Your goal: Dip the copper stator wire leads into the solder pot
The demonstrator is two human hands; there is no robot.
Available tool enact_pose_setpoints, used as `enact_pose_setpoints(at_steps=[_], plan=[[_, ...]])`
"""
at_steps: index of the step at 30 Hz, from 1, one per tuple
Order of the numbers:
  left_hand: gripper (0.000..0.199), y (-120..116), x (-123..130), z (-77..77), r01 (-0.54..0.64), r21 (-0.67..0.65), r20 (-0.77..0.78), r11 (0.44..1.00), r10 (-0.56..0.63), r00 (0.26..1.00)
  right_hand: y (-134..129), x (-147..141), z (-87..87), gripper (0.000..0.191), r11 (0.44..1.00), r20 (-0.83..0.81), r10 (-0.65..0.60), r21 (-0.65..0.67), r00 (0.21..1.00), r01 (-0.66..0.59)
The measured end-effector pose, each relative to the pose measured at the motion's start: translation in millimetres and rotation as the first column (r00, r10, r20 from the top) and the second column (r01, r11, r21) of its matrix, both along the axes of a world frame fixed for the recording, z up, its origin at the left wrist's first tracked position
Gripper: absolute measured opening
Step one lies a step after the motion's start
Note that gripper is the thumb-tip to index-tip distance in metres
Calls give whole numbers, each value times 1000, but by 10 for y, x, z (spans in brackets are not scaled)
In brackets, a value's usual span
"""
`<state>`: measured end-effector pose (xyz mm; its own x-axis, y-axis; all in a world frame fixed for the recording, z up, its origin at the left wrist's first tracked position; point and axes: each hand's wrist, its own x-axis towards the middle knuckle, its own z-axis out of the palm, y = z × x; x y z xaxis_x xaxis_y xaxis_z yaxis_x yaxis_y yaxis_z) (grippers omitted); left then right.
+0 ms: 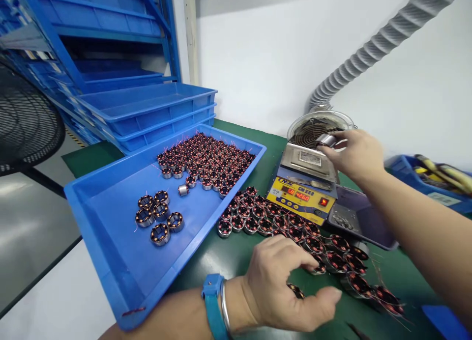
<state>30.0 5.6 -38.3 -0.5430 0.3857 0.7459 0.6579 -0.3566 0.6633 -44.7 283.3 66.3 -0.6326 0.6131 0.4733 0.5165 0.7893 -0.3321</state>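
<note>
My right hand [356, 151] pinches a motor stator [326, 140], a silver ring with dark windings, tilted on its side above the front of the solder pot [309, 158]. My left hand [282, 286] is low in front, thumb and index finger spread apart. Its index fingertip is beside a stator [320, 267] at the near edge of the loose group. Part of another stator [296, 291] shows under the left palm; I cannot tell whether it is touched. Several stators [265, 226] with red-lit copper coils and loose wire ends stand on the green mat [206, 266].
A blue tray [121, 276] holds many stators at its far end and a small cluster nearer. Stacked blue bins [158, 109] stand behind it. A grey hose [368, 55] rises behind the pot. Right of the pot are a dark tray [372, 227] and a tool bin [438, 192]. A fan [29, 119] is at left.
</note>
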Motion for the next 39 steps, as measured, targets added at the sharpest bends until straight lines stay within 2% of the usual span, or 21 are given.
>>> enact_pose_setpoints(at_steps=[3, 5, 7, 9, 11, 15, 18, 22, 26, 30, 33, 36, 39], plan=[[20, 1, -42, 33, -57, 43, 215, 997, 47, 976, -218, 97, 92, 32, 984, -131, -24, -181, 991, 0], [23, 24, -63, 28, -75, 39, 442, 996, 50, 896, -416, 195, 80, 36, 947, -208, -25, -319, 978, -44], [27, 65, -87, 2, -83, 32, 630, 996, 45, 775, -643, 298, -6, 41, 878, -260, 1, -462, 966, -125], [32, 110, -121, -28, -83, 36, 738, 996, 29, 674, -888, 386, -150, 47, 773, -291, 59, -592, 955, -229], [38, 144, -164, -44, -66, 75, 780, 995, -17, 625, -1137, 457, -312, 56, 656, -324, 129, -681, 937, -325], [41, 159, -253, -18, -37, 207, 777, 978, -141, 614, -1551, 589, -535, 70, 448, -409, 181, -775, 894, -445], [39, 152, -293, 21, -79, 245, 794, 966, -153, 588, -1675, 697, -555, 62, 369, -421, 200, -805, 885, -466], [40, 154, -286, 55, -90, 259, 826, 962, -172, 536, -1592, 803, -462, 61, 286, -334, 253, -871, 908, -400], [41, 166, -254, 68, -68, 265, 861, 962, -204, 465, -1453, 848, -360, 51, 252, -251, 230, -918, 940, -307], [43, 170, -251, 68, -36, 231, 890, 972, -197, 412, -1398, 870, -328, 45, 193, -198, 247, -949, 949, -248], [44, 159, -255, 72, -24, 203, 898, 979, -176, 404, -1339, 860, -319, 42, 191, -199, 251, -949, 947, -250], [40, 145, -237, 86, 5, 160, 898, 987, -148, 415, -1164, 788, -274, 37, 276, -254, 208, -911, 944, -306], [38, 141, -190, 92, 34, 154, 893, 987, -154, 422, -857, 640, -191, 35, 438, -336, 126, -826, 933, -356]])
